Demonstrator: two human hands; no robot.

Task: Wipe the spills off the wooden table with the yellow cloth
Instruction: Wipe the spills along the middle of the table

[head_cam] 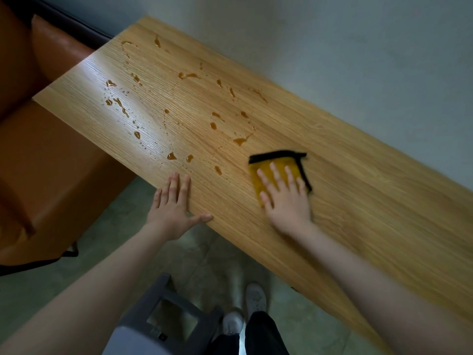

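Your right hand (286, 198) presses flat, fingers spread, on the yellow cloth (258, 180); your left hand (174, 203) rests open on the tabletop (371, 201) edge. Amber spills (240, 140) remain from 10 to 12 o'clock of the cloth: wiping barely begun.

Both forearms were extended forward, bare. The left hand (174, 208) was laid flat, palm down, fingers (176, 185) held together and the thumb spread to the side. The right hand (285, 201) was pressed flat, its fingers splayed apart.
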